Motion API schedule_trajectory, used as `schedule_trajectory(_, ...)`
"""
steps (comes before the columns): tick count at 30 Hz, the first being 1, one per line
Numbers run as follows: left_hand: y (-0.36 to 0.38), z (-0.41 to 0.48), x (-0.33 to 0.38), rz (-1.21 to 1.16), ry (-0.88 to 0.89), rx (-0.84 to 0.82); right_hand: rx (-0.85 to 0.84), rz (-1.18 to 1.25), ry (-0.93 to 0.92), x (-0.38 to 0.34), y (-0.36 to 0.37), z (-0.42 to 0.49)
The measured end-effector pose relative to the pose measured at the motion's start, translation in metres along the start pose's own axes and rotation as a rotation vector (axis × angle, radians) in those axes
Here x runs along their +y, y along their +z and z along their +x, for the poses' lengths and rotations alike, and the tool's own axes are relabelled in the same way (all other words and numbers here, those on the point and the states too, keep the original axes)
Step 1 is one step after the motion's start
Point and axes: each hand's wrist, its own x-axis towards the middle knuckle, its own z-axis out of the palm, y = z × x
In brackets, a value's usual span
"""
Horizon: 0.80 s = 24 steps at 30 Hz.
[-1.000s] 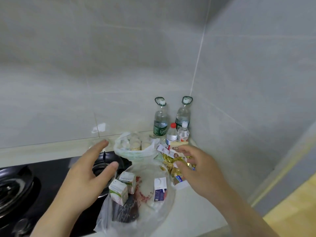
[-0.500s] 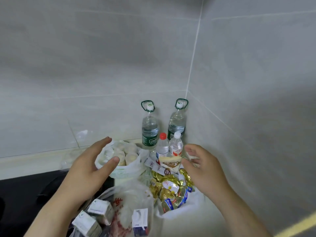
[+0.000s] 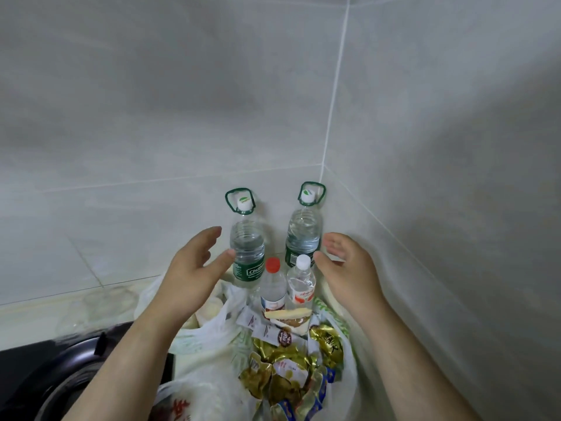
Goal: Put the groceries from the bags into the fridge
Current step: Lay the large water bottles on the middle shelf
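Filling most of the view behind the red-cap bottle [image 3: 273, 287] is a grey tiled wall [image 3: 182, 117] that bends into a corner. The pale tabletop [image 3: 30, 311] runs off to the left of the red-cap bottle, and a black stove [image 3: 45, 375] sits lower down on that same side. Three bags lie in front of the red-cap bottle. A white bag [image 3: 349, 378] just in front of it is open and full of gold snack packs [image 3: 282, 369]. A second white bag [image 3: 194, 338] to the front left of it holds pale round buns [image 3: 209, 311]. A clear bag [image 3: 182, 402] with red marks is farther to the front left, cut off by the edge of the view. The left hand [image 3: 194, 268] is held up just left of the red-cap bottle, and its fingers [image 3: 209, 235] are spread and hold nothing. The right hand [image 3: 349, 265] is held up to the right of the red-cap bottle, and its fingers [image 3: 334, 238] are spread too and hold nothing. Two tall water bottles with green handles stand upright behind the red-cap bottle: the left big bottle [image 3: 247, 247] by the left thumb and the right big bottle [image 3: 303, 235] by the right thumb. It is hard to tell if the thumbs touch them. A small white-cap bottle [image 3: 301, 284] stands upright just to the right of the red-cap bottle. A flat pack [image 3: 288, 314] with a yellow edge lies just in front of the red-cap bottle, at the mouth of the snack bag.
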Motion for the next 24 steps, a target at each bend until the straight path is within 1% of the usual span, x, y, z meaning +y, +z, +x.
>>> schedule_trajectory(4, 0.02, 0.052, -0.008, -0.033, -0.031, -0.027, -0.006, -0.016, 0.041, 0.006, 0.011, 0.042)
schedule_trajectory(8, 0.037, 0.1, -0.025, -0.011, -0.096, 0.021, 0.028, -0.012, 0.067, 0.015, 0.025, 0.09)
schedule_trajectory(11, 0.048, 0.128, -0.039, 0.027, -0.14, 0.051, 0.067, -0.082, 0.067, 0.027, 0.039, 0.123)
schedule_trajectory(14, 0.058, 0.144, -0.051, -0.001, -0.131, 0.017, 0.119, -0.163, 0.06, 0.04, 0.054, 0.147)
schedule_trajectory(16, 0.064, 0.152, -0.056, -0.036, -0.131, -0.003, 0.126, -0.144, 0.087, 0.046, 0.062, 0.16)
schedule_trajectory(19, 0.072, 0.16, -0.059, -0.11, -0.123, 0.01, 0.13, -0.085, 0.095, 0.05, 0.07, 0.175)
schedule_trajectory(22, 0.081, 0.166, -0.06, -0.142, -0.102, 0.047, 0.158, 0.002, 0.086, 0.051, 0.077, 0.183)
schedule_trajectory(24, 0.085, 0.169, -0.063, -0.154, -0.117, 0.102, 0.192, 0.047, 0.074, 0.053, 0.082, 0.187)
